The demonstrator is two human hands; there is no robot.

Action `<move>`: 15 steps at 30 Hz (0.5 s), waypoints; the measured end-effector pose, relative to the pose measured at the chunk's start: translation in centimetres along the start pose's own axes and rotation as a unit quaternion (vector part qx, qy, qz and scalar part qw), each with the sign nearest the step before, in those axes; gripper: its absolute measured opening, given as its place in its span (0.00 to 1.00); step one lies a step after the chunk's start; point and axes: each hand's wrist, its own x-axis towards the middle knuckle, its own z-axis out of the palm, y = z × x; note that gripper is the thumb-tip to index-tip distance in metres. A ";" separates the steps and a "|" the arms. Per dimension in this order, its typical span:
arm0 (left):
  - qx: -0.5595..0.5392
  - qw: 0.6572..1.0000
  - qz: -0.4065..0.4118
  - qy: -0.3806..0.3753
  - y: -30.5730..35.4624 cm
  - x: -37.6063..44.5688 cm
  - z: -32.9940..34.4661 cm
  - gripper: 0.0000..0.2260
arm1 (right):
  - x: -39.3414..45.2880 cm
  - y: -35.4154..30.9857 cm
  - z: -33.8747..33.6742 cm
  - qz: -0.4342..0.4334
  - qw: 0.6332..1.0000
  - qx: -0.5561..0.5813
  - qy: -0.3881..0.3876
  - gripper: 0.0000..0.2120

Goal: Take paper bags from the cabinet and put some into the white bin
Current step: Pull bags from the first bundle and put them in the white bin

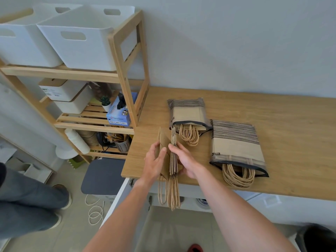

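Observation:
I hold a stack of flat brown paper bags (173, 151) on edge over the front left corner of the wooden counter (272, 113), their twine handles hanging down past the counter edge. My left hand (154, 160) peels one bag away from the left side of the stack. My right hand (185, 160) grips the rest from the right. Two striped packs of paper bags lie flat on the counter, a smaller one (188, 111) behind and a larger one (236, 144) to the right, both with handles spilling out. Two white bins (76, 50) (21, 46) stand on the top shelf at the left.
A wooden shelf unit (127, 70) stands left of the counter, holding lidded white boxes, a small plant, a blue glove box (119, 113) and a metal utensil holder. An open cabinet door (116, 200) swings out below the counter. Another person's legs (27, 200) stand at the left.

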 end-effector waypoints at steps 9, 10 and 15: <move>0.081 0.996 0.029 -0.036 0.0 0.0 -1.2 0.19 | 0.7 0.0 -0.1 -0.011 1.000 0.006 -0.001 0.53; 0.082 0.996 0.029 -0.035 0.0 0.0 -1.2 0.19 | 0.8 0.2 -0.1 -0.011 1.000 0.008 -0.001 0.55; 0.053 0.998 -0.001 -0.025 -0.4 0.0 -1.1 0.21 | 1.0 0.3 -0.3 -0.022 1.000 0.006 0.000 0.55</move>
